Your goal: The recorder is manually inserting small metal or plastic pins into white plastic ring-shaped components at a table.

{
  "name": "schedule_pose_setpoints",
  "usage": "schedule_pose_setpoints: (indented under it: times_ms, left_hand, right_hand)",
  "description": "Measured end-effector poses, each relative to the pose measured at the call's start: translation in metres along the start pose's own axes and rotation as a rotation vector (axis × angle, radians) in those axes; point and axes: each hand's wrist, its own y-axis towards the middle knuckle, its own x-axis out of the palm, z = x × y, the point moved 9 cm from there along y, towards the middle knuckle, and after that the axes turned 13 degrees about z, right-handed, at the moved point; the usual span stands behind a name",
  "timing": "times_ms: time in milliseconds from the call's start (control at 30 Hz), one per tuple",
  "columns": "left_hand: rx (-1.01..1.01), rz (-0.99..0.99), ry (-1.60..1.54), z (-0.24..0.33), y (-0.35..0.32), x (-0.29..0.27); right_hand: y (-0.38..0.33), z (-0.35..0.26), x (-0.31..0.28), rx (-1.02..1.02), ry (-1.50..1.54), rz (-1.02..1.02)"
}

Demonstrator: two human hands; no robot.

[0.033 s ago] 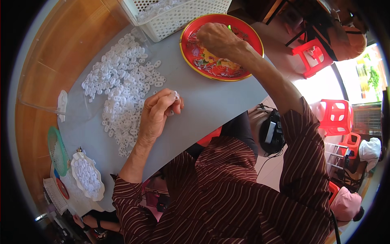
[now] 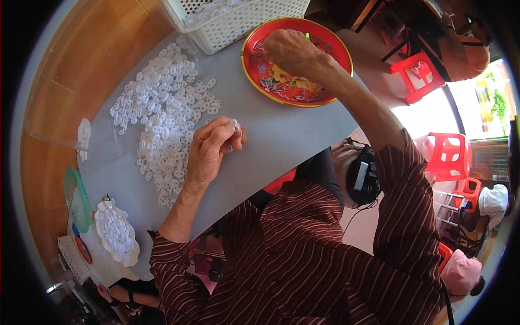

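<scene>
My left hand (image 2: 208, 149) is closed over the grey table, with a small white oval plastic piece (image 2: 235, 125) pinched at its fingertips. Another bit of white shows among its lower fingers. Beside it, to the left, spreads a loose heap of white oval plastic pieces with holes (image 2: 168, 119). At the far right of the table my right hand (image 2: 295, 51) reaches into a round red tray (image 2: 330, 43) with a yellow rim and a flower pattern. Its fingers are curled down, their tips hidden behind the hand. Small thin, shiny pieces (image 2: 276, 89) lie scattered in that tray.
A white perforated basket (image 2: 244, 30) with more white pieces stands at the back. On the left are a leaf-shaped white dish (image 2: 116, 233) of white pieces and a green mesh basket (image 2: 77, 200). Another person's arm (image 2: 141, 298) shows at lower left; red stools (image 2: 417, 76) stand right.
</scene>
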Motion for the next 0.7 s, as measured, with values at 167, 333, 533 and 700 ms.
schedule_pose_setpoints:
  times_ms: [167, 333, 533, 700]
  left_hand:
    - [0.02, 0.053, 0.022, 0.001, 0.001, -0.001]
    - [0.049, 0.123, 0.043, 0.0, -0.001, -0.007]
    - [0.133, 0.104, 0.182, 0.004, -0.004, -0.003]
    - [0.206, 0.02, 0.297, 0.013, -0.007, 0.004]
  right_hand:
    - [-0.012, 0.01, -0.021, 0.176, 0.138, 0.094]
    - [-0.04, -0.029, -0.048, 0.41, 0.825, 0.191]
    - [-0.076, -0.08, -0.032, 0.59, 1.363, 0.031]
    - [-0.079, -0.087, -0.039, 0.589, 1.336, 0.043]
